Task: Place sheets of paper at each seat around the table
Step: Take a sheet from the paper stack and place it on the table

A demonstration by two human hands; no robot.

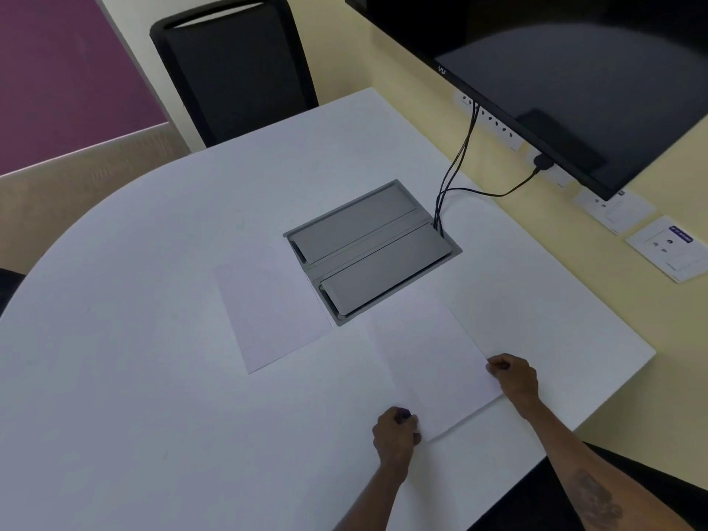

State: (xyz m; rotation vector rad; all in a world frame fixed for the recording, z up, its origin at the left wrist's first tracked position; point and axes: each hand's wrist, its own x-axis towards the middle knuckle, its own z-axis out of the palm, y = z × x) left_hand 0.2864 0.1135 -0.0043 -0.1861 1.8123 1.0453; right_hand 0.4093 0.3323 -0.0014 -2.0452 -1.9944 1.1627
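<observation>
Both hands, left hand (396,431) and right hand (513,377), curled, pinch sheet (433,362) edges.

The table (134,377) lies wide and bare on the left — easy passage there. Mid-table, the flush grey cable box (369,251) is no barrier, but the black cables (454,174) rising from its far corner to the monitor (574,70) block that side — the chair (237,70) closes off the far edge.

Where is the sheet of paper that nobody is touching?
In the head view, the loose sheet lies flat near the middle of the white table, just left of the grey cable box and apart from the sheet under the hands.
</observation>
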